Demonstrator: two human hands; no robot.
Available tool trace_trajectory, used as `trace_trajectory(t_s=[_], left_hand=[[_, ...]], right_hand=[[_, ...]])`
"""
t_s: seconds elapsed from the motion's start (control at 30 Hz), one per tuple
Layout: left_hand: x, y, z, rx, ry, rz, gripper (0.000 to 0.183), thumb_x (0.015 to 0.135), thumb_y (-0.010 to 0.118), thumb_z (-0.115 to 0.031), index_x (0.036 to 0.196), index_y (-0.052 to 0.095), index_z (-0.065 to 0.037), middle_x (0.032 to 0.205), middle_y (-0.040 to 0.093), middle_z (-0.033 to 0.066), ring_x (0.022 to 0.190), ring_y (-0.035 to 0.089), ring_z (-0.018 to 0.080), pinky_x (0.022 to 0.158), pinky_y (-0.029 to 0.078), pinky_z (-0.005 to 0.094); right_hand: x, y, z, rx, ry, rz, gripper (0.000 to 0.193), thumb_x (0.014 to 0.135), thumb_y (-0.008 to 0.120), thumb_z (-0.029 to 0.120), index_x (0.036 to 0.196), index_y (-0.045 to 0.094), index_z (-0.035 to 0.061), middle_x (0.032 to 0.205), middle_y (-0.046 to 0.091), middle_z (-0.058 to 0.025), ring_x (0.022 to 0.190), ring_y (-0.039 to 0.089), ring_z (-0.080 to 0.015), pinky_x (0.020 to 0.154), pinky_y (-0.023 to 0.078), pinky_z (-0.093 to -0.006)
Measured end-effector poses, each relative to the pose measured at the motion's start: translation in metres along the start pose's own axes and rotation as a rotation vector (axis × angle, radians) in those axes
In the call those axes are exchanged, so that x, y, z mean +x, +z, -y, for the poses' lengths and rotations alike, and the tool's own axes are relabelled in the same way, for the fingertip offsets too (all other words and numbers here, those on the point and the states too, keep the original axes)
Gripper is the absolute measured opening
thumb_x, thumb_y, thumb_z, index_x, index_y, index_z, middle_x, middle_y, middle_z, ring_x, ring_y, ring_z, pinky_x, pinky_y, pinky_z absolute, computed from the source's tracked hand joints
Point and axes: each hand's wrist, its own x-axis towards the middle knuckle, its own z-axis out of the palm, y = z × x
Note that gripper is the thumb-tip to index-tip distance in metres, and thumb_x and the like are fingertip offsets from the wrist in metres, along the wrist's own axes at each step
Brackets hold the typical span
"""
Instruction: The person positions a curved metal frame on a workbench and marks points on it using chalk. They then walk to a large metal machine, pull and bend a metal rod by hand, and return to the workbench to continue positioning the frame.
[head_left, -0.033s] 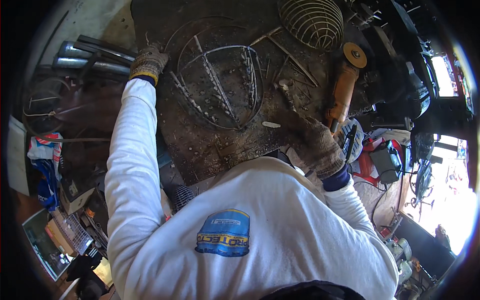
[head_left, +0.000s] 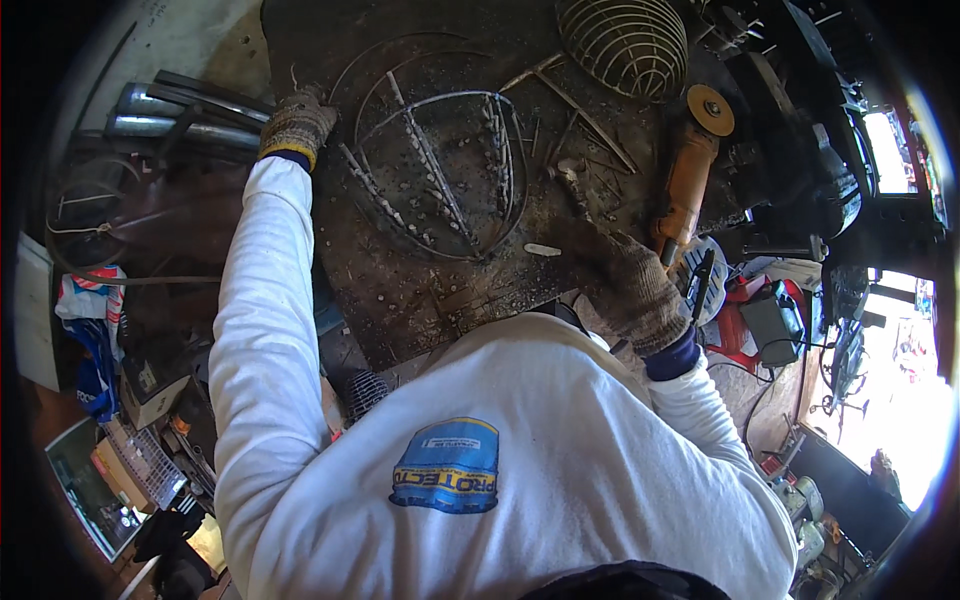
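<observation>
My left hand (head_left: 298, 124), in a knitted work glove, is at the left edge of the dark metal table (head_left: 400, 320). Its fingers are curled, and what they grip, if anything, is hidden. A welded frame of bent rods (head_left: 428, 165) lies mid-table, between my hands, with rough, lumpy ribs inside its hoops. My right hand (head_left: 635, 295), also gloved, is low over the near right side, its dark fingers closed around the lower end of a rusty hammer-like tool (head_left: 573, 188). Just left of those fingers lies a small whitish flat stick (head_left: 542, 249).
An orange angle grinder (head_left: 688, 180) lies right of the frame, disc at the far end. Behind it rests a round wire cage (head_left: 630, 50). Loose thin rods (head_left: 592, 120) are scattered between. Metal pipes (head_left: 190, 130) lie left, beside my left hand. A dark box (head_left: 772, 325) stands right.
</observation>
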Motion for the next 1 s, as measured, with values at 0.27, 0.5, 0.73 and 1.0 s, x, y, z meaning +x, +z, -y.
trace_trajectory(t_s=[0.27,0.5,0.73,1.0], left_hand=[[0.015,0.007,0.026,-0.205,-0.133,0.019,0.054,0.087,0.068,-0.038,0.134,0.063,-0.012,0.136,0.064,0.0164,0.127,0.059,0.0360,0.106,0.046,0.0449],[-0.023,0.012,0.051,-0.633,-0.030,0.125,0.049,0.090,0.070,-0.030,0.131,0.062,-0.005,0.106,0.069,0.0116,0.090,0.064,0.0232,0.079,0.053,0.0403],[-0.066,0.009,0.042,-0.515,-0.079,0.043,0.061,0.087,0.066,-0.040,0.137,0.060,-0.006,0.133,0.065,0.0192,0.127,0.058,0.0336,0.108,0.042,0.0397],[-0.065,0.058,0.077,-0.782,0.051,-0.086,0.049,0.088,0.068,-0.034,0.126,0.066,-0.004,0.127,0.067,0.0151,0.121,0.061,0.0294,0.104,0.044,0.0365]], right_hand=[[0.020,-0.007,-0.006,-0.063,-0.033,0.056,0.039,0.092,0.069,0.018,0.128,0.064,0.0036,0.106,0.073,-0.0188,0.095,0.073,-0.0328,0.083,0.058,-0.0411],[0.039,-0.016,-0.002,0.042,-0.020,0.015,0.041,0.093,0.067,0.016,0.131,0.062,0.0022,0.106,0.072,-0.0197,0.098,0.072,-0.0324,0.084,0.057,-0.0396],[0.044,-0.006,-0.009,0.470,0.128,0.045,0.041,0.094,0.068,0.014,0.133,0.061,0.0023,0.113,0.071,-0.0208,0.107,0.070,-0.0340,0.090,0.056,-0.0392],[0.048,-0.005,-0.011,0.099,0.077,0.229,0.045,0.103,0.055,0.006,0.146,0.047,0.0002,0.121,0.070,-0.0143,0.104,0.070,-0.0200,0.083,0.059,-0.0310]])
